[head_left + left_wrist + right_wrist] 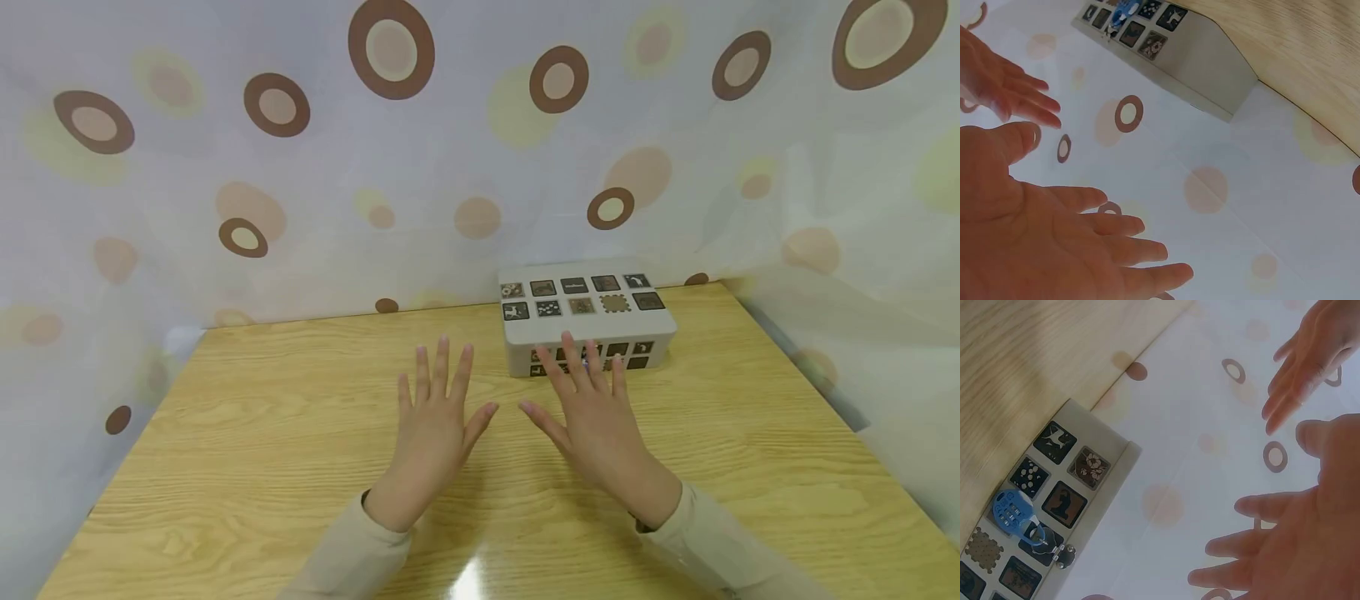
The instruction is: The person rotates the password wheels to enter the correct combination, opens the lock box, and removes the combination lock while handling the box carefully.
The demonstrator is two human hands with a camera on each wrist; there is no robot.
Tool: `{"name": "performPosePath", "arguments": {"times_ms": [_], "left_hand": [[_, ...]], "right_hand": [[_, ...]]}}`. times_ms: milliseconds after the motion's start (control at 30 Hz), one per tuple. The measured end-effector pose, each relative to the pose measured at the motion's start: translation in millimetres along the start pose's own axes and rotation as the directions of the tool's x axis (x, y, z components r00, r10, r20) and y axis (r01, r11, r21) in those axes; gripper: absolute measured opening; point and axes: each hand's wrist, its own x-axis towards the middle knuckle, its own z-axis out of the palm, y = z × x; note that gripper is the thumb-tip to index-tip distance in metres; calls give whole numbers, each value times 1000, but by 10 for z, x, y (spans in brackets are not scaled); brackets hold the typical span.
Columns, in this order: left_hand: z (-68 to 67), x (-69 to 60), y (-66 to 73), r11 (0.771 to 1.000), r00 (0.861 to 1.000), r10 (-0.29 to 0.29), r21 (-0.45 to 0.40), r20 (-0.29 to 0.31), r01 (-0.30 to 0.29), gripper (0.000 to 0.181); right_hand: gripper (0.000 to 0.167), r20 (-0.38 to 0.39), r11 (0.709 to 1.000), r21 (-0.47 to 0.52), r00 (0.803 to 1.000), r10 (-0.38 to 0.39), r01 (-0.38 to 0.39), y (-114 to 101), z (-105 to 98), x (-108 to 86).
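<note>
My left hand [433, 442] is held over the wooden table with its fingers spread and nothing in it. Beside it, my right hand [603, 429] has its fingers spread too, the thumbs pointing at each other but apart. A pale box [587, 328] with dark square pictures on its lid and front stands at the back, behind my right fingertips, which hide part of its front in the head view. On that front hangs a blue combination padlock [1013, 511] at a metal clasp [1064, 555]; the left wrist view also shows the padlock [1125, 11].
The wood-grain table [285, 433] runs back to a white curtain [420, 167] with brown rings and pale spots. This curtain also hangs along the left and right sides. Light glares on the table's near edge.
</note>
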Motion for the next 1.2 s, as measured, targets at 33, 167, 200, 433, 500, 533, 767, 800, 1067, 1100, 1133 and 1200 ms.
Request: {"name": "performPosePath", "arguments": {"times_ms": [33, 167, 200, 433, 500, 533, 767, 800, 1067, 1100, 1133, 1200], "left_hand": [[3, 3, -2, 1000, 1000, 9, 3, -13, -9, 73], [19, 26, -7, 999, 997, 49, 0, -62, -49, 70], [22, 34, -6, 998, 996, 56, -3, -67, -56, 69], [61, 105, 10, 996, 994, 86, -21, -60, -88, 67], [82, 128, 12, 996, 995, 91, -13, -49, -92, 67], [90, 138, 15, 996, 995, 92, -10, -42, -92, 67], [99, 171, 35, 992, 990, 122, -12, -68, -123, 65], [95, 174, 39, 992, 990, 125, -13, -70, -127, 65], [95, 227, 89, 988, 984, 151, -24, -91, -154, 62], [98, 236, 97, 987, 983, 158, -26, -98, -161, 61], [103, 246, 105, 985, 981, 165, -28, -106, -169, 61], [115, 266, 120, 983, 978, 174, -33, -113, -178, 60]], "right_hand": [[73, -5, 1000, 9, 1000, 4, -4, 3, -3, 5], [72, -12, 998, 51, 1000, 26, -25, 19, -20, 26], [71, -16, 998, 63, 999, 29, -28, 24, -23, 31], [65, -100, 995, 104, 995, 2, 8, 71, -34, 50], [64, -120, 994, 107, 993, -3, 16, 82, -35, 53], [63, -128, 994, 108, 992, -4, 18, 88, -35, 54], [60, -174, 995, 100, 985, -12, 30, 125, -30, 75], [60, -173, 995, 100, 985, -12, 30, 127, -33, 80], [57, -188, 993, 111, 982, -7, 28, 135, -75, 106], [57, -194, 993, 116, 981, -5, 28, 141, -78, 108], [56, -200, 992, 122, 980, -3, 27, 148, -80, 111], [55, -207, 991, 133, 978, 3, 25, 166, -83, 120]]}}
